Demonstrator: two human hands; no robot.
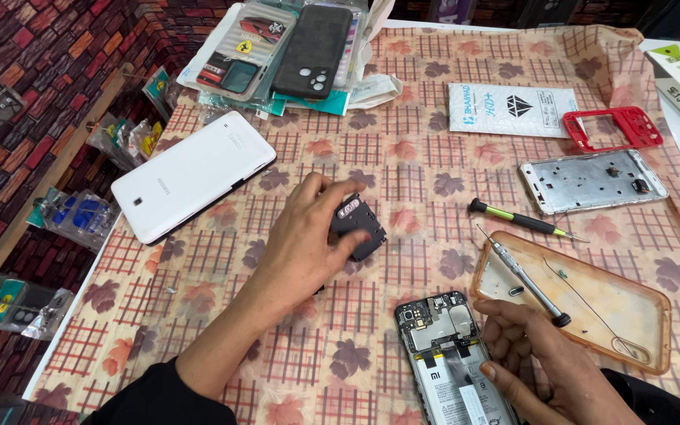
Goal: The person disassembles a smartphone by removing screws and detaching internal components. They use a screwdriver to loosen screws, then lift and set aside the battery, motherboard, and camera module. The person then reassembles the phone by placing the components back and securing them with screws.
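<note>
The left hand (304, 236) is closed around a small black plastic cover plate with a camera cut-out (357, 227), fingers curled over its top edge and thumb beneath, lifting it just above the middle of the worktop's checked, leaf-printed cloth (403, 157). That plate looks light, thin and stiff, and likely brittle at its clips, so I'd judge it best held by its edges, as it is now. The right hand (541, 362), at the near edge, pinches a slim silver precision screwdriver (525, 275) with its fingers shut about the lower shaft, the tip pointing up and away. Just beside that hand lies an opened smartphone with its back off (446, 358), circuit board and battery bare; it seems delicate and fit to be steadied by its frame only. A clear orange-tinted soft phone case (643, 346) lies open side up and serves as a tray, holding a thin wire-like strip and a few tiny parts too small to tell. Farther off lie a black-and-green screwdriver (517, 219), a bare silver metal phone frame (592, 179) and a white tablet lying face down (190, 175).
</note>
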